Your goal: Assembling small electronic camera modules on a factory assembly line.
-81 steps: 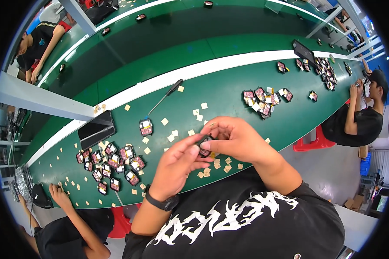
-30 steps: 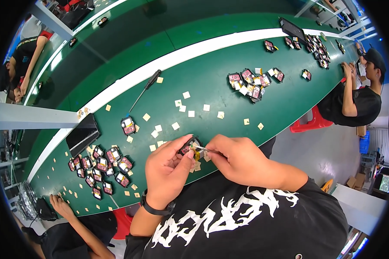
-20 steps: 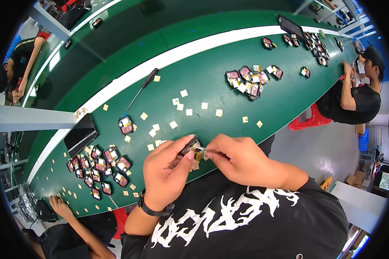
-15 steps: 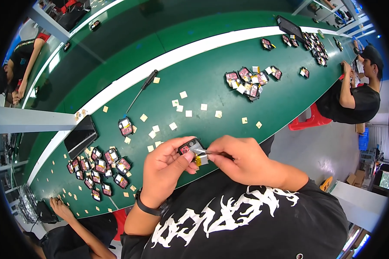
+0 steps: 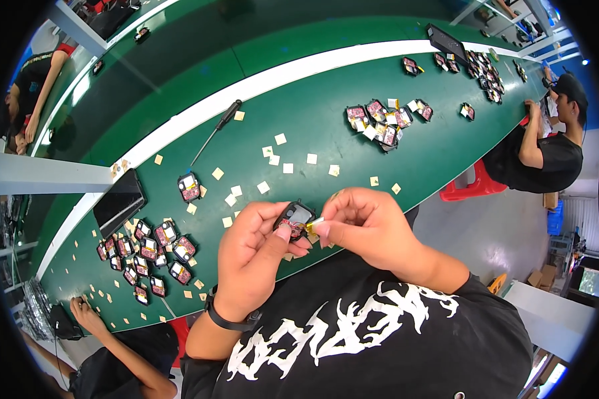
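My left hand [image 5: 254,243] is closed around a small black plastic housing [image 5: 295,214], its thumb lying over the red circuit board inside. A grey rectangular area shows in the housing's upper part. My right hand [image 5: 366,223] pinches a small silver-white battery pouch [image 5: 317,223] with yellow tape at the housing's right edge. The fingers hide most of the pouch, and I cannot tell how it joins the board. Pale square pads [image 5: 263,187] lie scattered on the green table [image 5: 259,146] beyond my hands.
Similar housings are grouped at the left [image 5: 148,249] and far right [image 5: 387,123]; a single housing [image 5: 189,187] sits near a long screwdriver [image 5: 216,132]. A black tray [image 5: 120,203] stands at the left. One co-worker [image 5: 556,143] sits at the right, another's hand [image 5: 86,316] at the lower left.
The battery pouch, which hung over the housing's lower edge, is now raised in my right hand's fingers. My left hand has tilted the housing, uncovering more of its inside.
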`<state>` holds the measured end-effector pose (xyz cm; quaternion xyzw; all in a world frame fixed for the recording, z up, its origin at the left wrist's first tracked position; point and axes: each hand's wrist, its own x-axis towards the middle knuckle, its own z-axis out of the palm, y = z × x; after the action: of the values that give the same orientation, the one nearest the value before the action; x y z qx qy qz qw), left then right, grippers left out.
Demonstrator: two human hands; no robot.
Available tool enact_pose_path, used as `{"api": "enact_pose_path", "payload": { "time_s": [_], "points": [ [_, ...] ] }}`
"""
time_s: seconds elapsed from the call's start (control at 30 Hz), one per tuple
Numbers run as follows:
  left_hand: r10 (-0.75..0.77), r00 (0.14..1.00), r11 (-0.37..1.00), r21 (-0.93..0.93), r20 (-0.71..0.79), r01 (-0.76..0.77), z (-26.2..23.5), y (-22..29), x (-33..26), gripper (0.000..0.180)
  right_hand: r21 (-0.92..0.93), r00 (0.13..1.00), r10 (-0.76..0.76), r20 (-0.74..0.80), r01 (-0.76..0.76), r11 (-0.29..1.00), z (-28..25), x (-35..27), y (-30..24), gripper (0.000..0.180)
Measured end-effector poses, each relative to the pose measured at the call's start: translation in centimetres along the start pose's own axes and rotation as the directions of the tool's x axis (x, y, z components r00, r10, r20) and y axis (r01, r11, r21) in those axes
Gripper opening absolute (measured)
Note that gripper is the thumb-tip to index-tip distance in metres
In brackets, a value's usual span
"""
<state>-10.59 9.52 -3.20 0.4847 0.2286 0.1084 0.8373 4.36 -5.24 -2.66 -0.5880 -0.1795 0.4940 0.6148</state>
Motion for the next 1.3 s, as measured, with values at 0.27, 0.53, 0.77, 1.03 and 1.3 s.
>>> {"api": "enact_pose_path", "payload": {
  "time_s": [0.27,0.53,0.77,1.03,1.3],
  "points": [
    [0.044,0.999,0.987,0.153,0.019,-0.047,1.6,0.2,-0.2,0.023,-0.146,0.978,-0.153,-0.143,0.132,0.98,0.4,-1.6,-1.2,0.013],
    [0.141,0.99,0.96,0.246,-0.018,-0.133,2.1,-1.3,0.4,0.019,-0.634,0.848,-0.529,0.011,0.416,0.653,0.2,-1.9,-0.7,0.012],
    [0.209,0.977,0.952,0.217,0.052,-0.215,2.1,-2.3,0.3,0.022,-0.559,0.855,-0.518,0.0,0.43,0.709,-0.2,-1.5,0.0,0.013],
    [0.199,0.975,0.961,0.174,0.098,-0.214,1.1,-2.5,-0.1,0.025,-0.372,0.956,-0.178,-0.231,0.082,0.924,-0.2,-0.7,0.4,0.017],
    [0.029,0.984,0.997,0.061,0.173,-0.04,-0.5,-1.5,-0.2,0.028,-0.155,0.997,0.071,-0.017,-0.073,0.985,-0.5,0.7,0.4,0.02]
  ]
}}
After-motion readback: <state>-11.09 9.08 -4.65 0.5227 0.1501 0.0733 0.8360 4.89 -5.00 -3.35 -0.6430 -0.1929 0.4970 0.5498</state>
